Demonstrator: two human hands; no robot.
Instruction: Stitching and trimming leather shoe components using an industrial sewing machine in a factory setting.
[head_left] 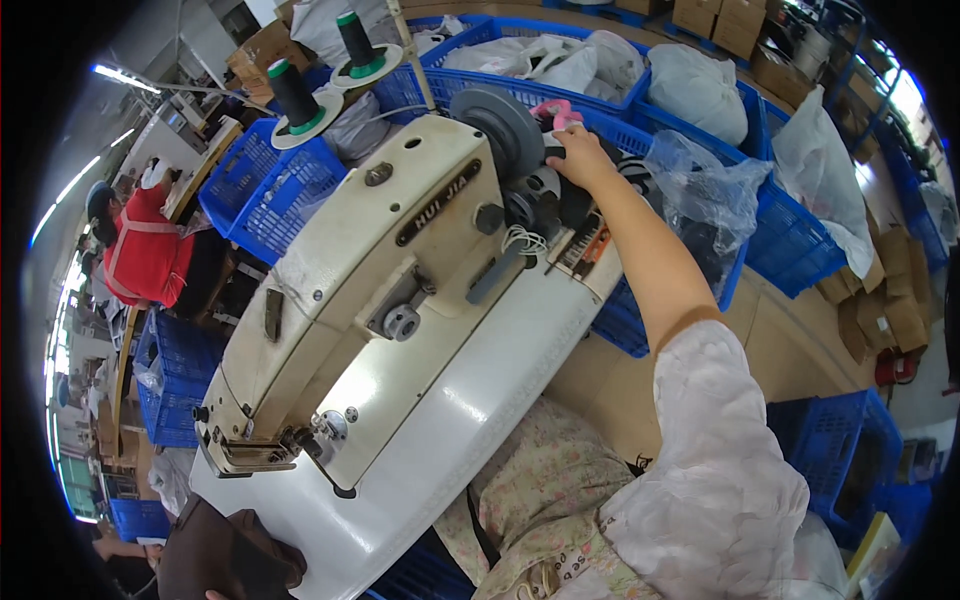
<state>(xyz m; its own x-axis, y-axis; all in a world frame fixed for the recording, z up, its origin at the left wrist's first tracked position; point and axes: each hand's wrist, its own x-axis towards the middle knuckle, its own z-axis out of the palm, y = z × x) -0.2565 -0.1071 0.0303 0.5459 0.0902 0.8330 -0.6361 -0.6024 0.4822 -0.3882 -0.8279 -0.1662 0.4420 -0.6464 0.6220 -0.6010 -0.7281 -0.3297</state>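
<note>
Far left, beyond the machine table's left edge: a seated person in a red top (148, 252), stacked blue crates (175, 385) below. At the table's near-left corner: dark brown fabric (225, 560), with only a sliver of the left hand (213, 596) at the picture's lower edge, touching that fabric; grip impossible to tell. Across the white machine table (470, 400): a cream sewing machine (360, 290), needle end toward the near-left corner, grey handwheel (505, 125) toward the far-right end. Behind it, two black thread cones (295, 95) on green-ringed stands, above a blue basket (270, 190). At the table's far-right end: right hand (580, 155) stretched out, fingers resting just right of the handwheel, near a pink object (556, 113); closed around nothing visible, fingers loosely bent. Right of the arm: crumpled clear plastic bag (705, 190) in a blue bin (790, 240). Far right: cardboard boxes (890, 310).
</note>
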